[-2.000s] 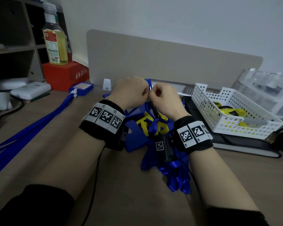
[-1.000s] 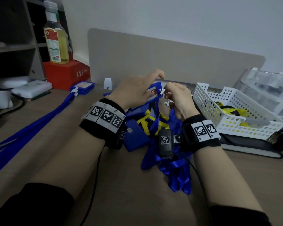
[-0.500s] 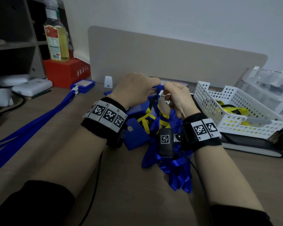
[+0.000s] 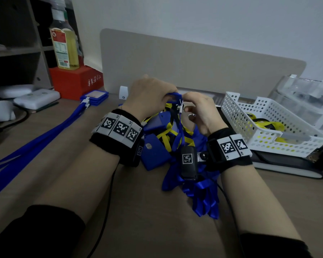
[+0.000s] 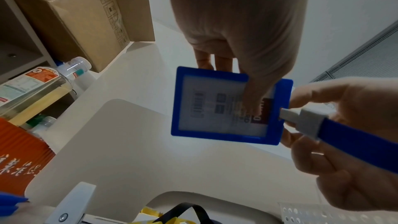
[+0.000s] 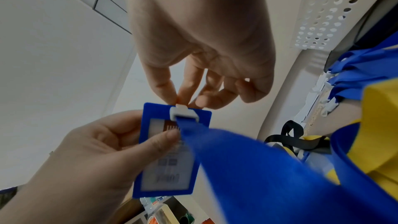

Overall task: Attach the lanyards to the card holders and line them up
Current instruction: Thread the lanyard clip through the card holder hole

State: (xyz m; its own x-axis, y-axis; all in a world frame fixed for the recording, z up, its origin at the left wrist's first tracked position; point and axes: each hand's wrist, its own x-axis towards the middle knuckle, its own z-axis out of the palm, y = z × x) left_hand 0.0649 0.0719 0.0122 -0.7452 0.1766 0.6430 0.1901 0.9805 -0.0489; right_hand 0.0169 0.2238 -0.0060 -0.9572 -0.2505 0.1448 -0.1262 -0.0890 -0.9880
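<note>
My left hand (image 4: 168,95) holds a blue card holder (image 5: 215,108) up above the desk, thumb on its clear window and fingers behind it. My right hand (image 6: 180,100) pinches the white clip (image 6: 183,112) of a blue lanyard (image 6: 247,159) at the holder's slotted top edge (image 6: 176,106). The clip touches that edge; whether it is latched is not visible. The strap hangs down from the clip (image 4: 181,107) into a tangled pile of blue card holders (image 4: 155,153) and blue and yellow lanyards (image 4: 199,192) on the desk under my wrists.
At the left, blue lanyards (image 4: 35,142) lie stretched across the desk with card holders (image 4: 94,96) stacked at their far end. A white perforated basket (image 4: 237,116) with yellow lanyards stands on the right. A beige divider panel (image 4: 194,67), a red box (image 4: 73,81) and a bottle (image 4: 63,43) stand behind.
A second ago my left fingers were stretched out and the clip stood a little apart from the holder. Now the hands have closed together, with the clip at the holder's top edge.
</note>
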